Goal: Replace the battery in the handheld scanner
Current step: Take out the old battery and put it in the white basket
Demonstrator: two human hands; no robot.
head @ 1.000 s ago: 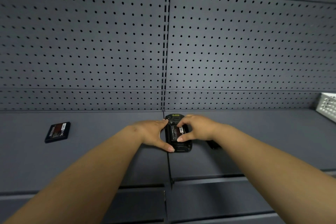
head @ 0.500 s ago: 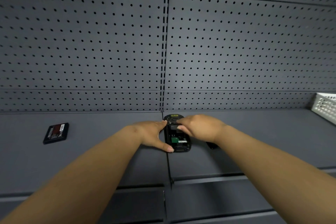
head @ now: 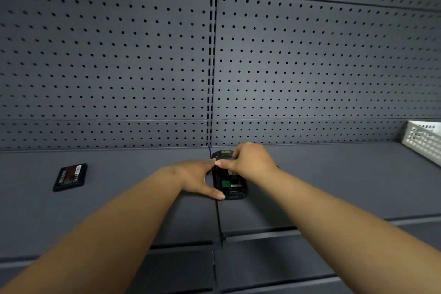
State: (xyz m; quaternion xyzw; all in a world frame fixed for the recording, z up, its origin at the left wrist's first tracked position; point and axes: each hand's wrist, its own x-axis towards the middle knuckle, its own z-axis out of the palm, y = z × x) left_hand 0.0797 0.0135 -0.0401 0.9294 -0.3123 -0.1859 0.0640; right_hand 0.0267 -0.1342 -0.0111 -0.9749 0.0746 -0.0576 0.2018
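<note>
Left hand (head: 195,178) braces the face-down scanner (head: 229,180) on the shelf (head: 334,186), right hand (head: 250,160) pinches a part over its open bay; loose battery (head: 70,176) lies well left.

Both hands on the opened scanner (head: 229,180)

The left hand (head: 198,176) braces the scanner's left edge; the right hand (head: 250,161) grips over its top end; a battery (head: 70,177) lies well left of it.

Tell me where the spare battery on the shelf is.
In the head view, the spare battery lies flat on the grey shelf, far left of the scanner and both hands.
</note>
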